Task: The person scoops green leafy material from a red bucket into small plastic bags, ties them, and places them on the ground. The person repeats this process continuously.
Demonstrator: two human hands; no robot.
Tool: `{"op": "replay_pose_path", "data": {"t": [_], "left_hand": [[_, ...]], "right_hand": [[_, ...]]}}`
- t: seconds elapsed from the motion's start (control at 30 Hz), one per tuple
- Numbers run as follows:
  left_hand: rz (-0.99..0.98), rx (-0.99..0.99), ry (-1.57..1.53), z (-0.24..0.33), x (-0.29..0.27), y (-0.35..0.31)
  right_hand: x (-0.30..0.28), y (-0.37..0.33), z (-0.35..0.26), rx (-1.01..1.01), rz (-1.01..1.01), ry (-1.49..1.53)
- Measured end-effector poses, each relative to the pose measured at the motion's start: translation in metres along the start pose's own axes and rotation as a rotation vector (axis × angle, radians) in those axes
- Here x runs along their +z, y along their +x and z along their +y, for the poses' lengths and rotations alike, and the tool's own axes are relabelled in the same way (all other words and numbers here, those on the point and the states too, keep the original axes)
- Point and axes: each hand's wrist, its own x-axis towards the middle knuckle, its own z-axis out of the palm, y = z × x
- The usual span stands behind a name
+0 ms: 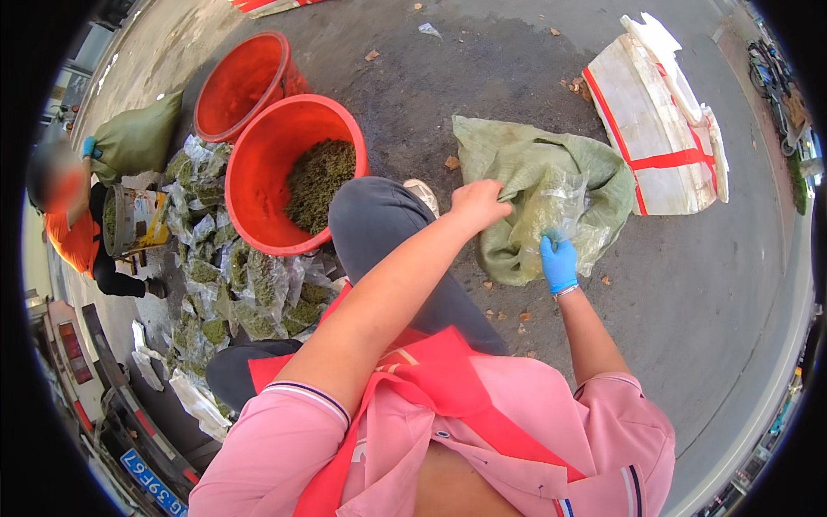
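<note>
My bare left hand (479, 205) is closed on the rim of a green woven sack (491, 142), which lies crumpled on the ground in front of me to the right. The sack's mouth is turned toward me, and clear plastic bags (560, 194) show inside it. My right hand (558, 264), in a blue glove, reaches into the mouth with its fingertips pinched on the clear plastic. How many bags lie deeper in the sack is hidden. Left of my knee stands a red tub (250, 189) partly filled with loose green-brown plant matter (320, 183).
A second red tub (241, 82) stands behind the first. Clear bags of green plant matter (256, 319) are heaped to the left. Beyond them a co-worker (73, 228) holds a full green sack (142, 133) by a bucket (133, 220). White foam boxes (655, 129) with red tape stand at right.
</note>
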Motion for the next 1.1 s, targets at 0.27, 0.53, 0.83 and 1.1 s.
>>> {"op": "replay_pose_path", "data": {"t": [0.27,0.53,0.83,1.1], "left_hand": [[0.146,0.258,-0.789,0.053,0.007,-0.05],[0.485,0.058,-0.649,0.001,-0.085,-0.036],[0.655,0.265,-0.633,-0.072,-0.158,-0.119],[0.887,-1.027,-0.138,-0.366,-0.136,-0.306]], "right_hand": [[0.091,0.14,0.027,-0.401,-0.535,-0.849],[0.133,0.222,-0.002,-0.414,-0.52,-0.978],[0.071,0.243,-0.004,-0.336,-0.61,-1.188],[-0.045,0.242,-0.008,-0.187,-0.607,-1.391]]}}
